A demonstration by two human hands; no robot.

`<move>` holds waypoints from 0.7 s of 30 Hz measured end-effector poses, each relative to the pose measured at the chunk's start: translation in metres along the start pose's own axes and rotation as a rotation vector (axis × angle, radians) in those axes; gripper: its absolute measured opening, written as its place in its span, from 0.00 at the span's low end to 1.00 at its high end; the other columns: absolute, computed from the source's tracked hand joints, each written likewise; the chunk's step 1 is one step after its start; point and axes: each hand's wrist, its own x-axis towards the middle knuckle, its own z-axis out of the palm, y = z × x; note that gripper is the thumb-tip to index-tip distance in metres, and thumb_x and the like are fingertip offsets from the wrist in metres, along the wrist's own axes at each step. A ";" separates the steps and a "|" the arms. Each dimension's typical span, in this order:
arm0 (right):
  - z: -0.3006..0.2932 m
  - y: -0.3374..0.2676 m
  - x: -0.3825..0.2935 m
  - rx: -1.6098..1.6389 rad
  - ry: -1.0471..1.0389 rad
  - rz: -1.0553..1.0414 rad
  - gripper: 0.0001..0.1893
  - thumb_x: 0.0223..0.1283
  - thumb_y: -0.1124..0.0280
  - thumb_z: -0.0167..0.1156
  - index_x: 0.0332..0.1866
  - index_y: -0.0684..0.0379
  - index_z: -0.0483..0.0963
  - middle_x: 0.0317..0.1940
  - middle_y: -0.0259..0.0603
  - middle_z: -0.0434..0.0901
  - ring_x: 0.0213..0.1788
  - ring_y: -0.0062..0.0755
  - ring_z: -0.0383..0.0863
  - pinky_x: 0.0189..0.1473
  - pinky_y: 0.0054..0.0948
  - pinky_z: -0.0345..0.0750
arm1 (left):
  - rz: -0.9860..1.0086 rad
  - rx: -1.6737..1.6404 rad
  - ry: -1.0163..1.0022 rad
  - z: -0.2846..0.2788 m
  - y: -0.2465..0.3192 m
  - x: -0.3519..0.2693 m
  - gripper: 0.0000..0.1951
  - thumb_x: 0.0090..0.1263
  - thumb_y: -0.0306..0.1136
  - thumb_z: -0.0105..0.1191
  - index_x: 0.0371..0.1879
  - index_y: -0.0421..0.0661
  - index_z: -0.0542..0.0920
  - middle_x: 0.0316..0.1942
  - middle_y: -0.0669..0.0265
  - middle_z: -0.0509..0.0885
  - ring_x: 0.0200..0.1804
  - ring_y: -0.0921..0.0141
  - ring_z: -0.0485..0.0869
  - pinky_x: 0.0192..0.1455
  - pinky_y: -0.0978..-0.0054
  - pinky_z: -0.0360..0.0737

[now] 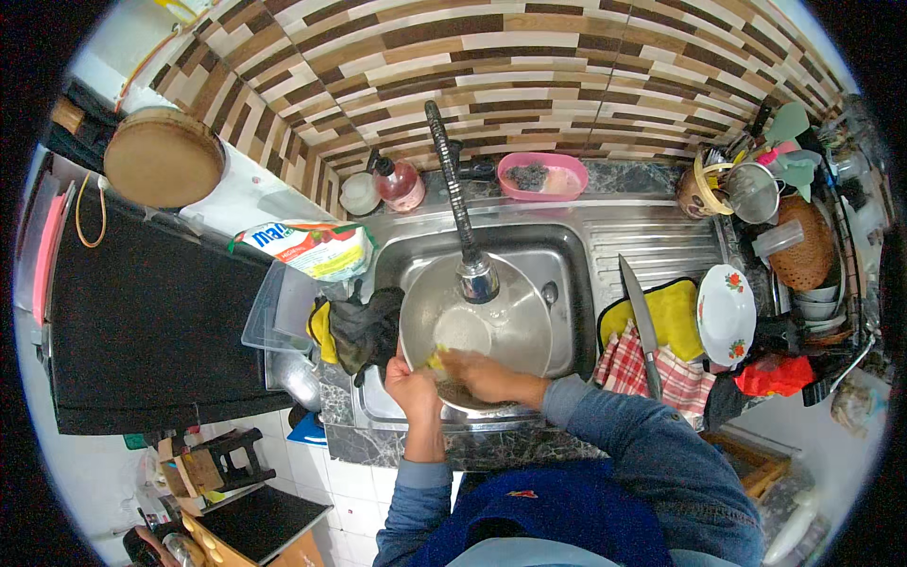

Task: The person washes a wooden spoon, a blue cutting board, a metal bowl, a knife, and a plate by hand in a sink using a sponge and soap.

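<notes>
A wide stainless steel bowl (528, 326) sits in the steel sink (577, 283), with a little shallow liquid at its bottom. My left hand (412, 388) is closed at the bowl's near left rim. Over the near inside wall is my right hand (478, 375), blurred. At its fingertips shows a small yellow sponge-like piece (435, 359), partly hidden and too blurred to name surely. The chrome head of a flexible black faucet (477, 278) hangs above the bowl. A dark cloth with yellow trim (358, 326) lies at the sink's left edge.
Right of the sink, a knife (640, 312) lies across a yellow cloth (677, 312) and a red checked cloth (680, 372), beside a floral plate (725, 315). Behind stand a pink tray (544, 177) and a pump bottle (399, 186). A plastic packet (312, 248) lies left.
</notes>
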 end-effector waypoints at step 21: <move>0.006 0.027 -0.005 -0.256 0.131 0.273 0.14 0.42 0.74 0.54 0.39 0.62 0.71 0.43 0.52 0.68 0.47 0.48 0.68 0.47 0.38 0.67 | 0.053 0.125 -0.080 0.017 0.012 -0.016 0.13 0.39 0.10 0.38 0.15 0.45 0.56 0.54 0.49 0.67 0.49 0.69 0.71 0.50 0.77 0.67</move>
